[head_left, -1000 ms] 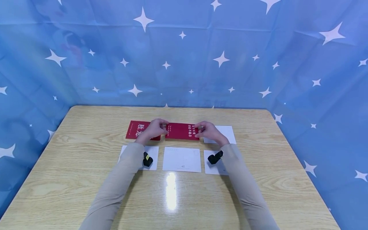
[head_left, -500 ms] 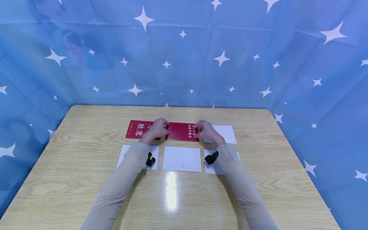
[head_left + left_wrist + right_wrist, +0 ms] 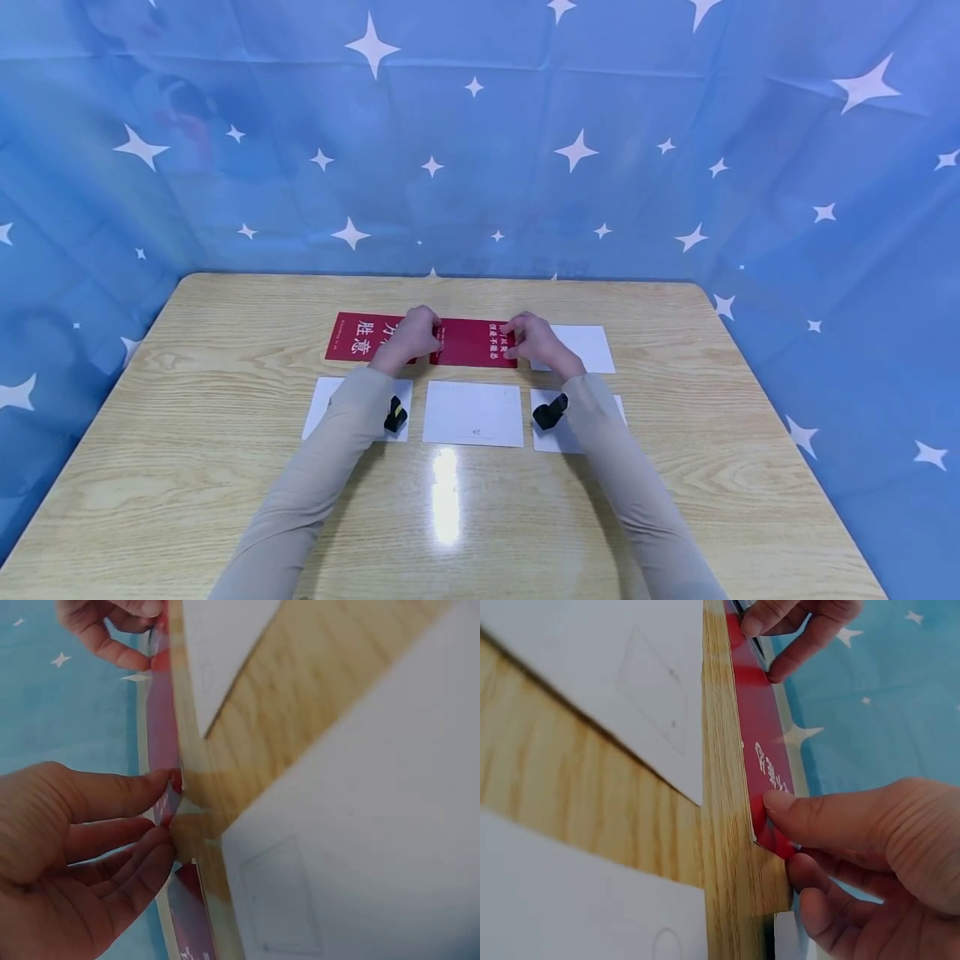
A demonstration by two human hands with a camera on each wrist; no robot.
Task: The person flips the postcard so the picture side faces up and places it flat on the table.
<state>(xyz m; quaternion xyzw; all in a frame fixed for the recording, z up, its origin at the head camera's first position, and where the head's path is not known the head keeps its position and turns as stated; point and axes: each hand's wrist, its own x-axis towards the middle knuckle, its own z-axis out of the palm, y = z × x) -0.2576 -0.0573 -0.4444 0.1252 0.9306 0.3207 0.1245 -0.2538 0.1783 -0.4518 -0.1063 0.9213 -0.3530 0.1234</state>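
Note:
A red postcard [image 3: 471, 342] with white Chinese characters lies in the middle of the far row. At its left end my left hand [image 3: 411, 335] grips it with thumb and fingertips, seen closer in the left wrist view at the card's end [image 3: 166, 801]. My right hand [image 3: 537, 340] holds the opposite end. In the right wrist view, the right thumb lies on the lettered face of the card [image 3: 759, 735], with fingers at its edge. Just left of it is a second red postcard [image 3: 351, 337], partly covered by the left hand.
Beyond the right hand lies a white-faced postcard [image 3: 588, 348]. A nearer row has three more: a left one [image 3: 318, 408], a middle one [image 3: 472, 414] and a right one [image 3: 557, 442], the outer two partly under the sleeves. A blue star-patterned curtain [image 3: 480, 200] hangs behind the wooden table [image 3: 225, 333].
My left hand and forearm have shifted slightly right, showing more of the left red postcard. The right hand has moved slightly left. The middle red postcard stays nearly in place.

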